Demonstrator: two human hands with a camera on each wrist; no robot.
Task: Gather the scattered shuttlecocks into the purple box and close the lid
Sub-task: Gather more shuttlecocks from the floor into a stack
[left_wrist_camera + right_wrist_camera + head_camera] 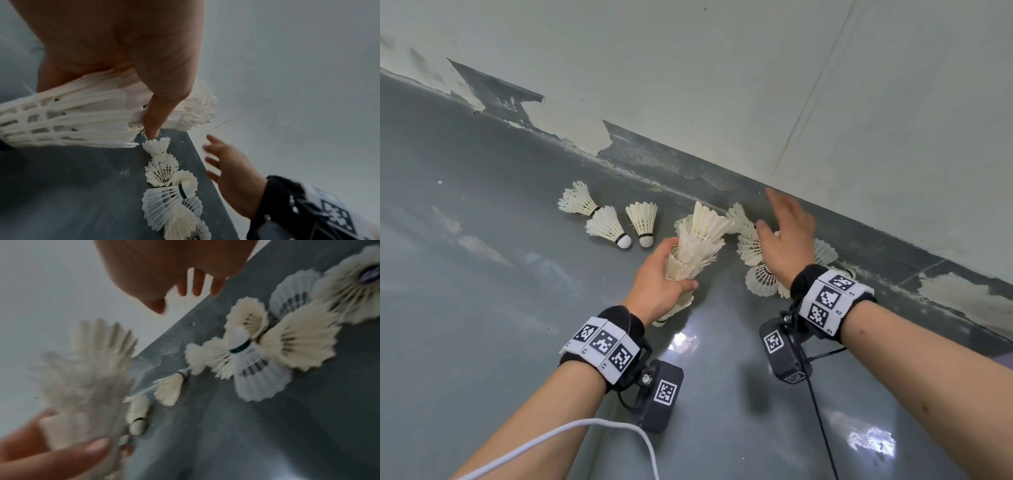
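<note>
My left hand (669, 267) grips a stack of nested white feather shuttlecocks (698, 246), feathers pointing up toward the wall. The same stack (68, 116) shows under my thumb in the left wrist view and blurred (88, 378) in the right wrist view. My right hand (786, 229) hovers open with fingers spread over a pile of several shuttlecocks (751, 250) at the foot of the wall, holding nothing. That pile (164, 175) includes a plastic mesh one (261, 379). Three loose shuttlecocks (607, 226) lie on the floor to the left. No purple box is in view.
The grey floor (482, 274) meets a pale wall (722, 85) with peeling paint just behind the shuttlecocks. A white cable (585, 425) trails from my left wrist and a black cable (822, 428) from my right.
</note>
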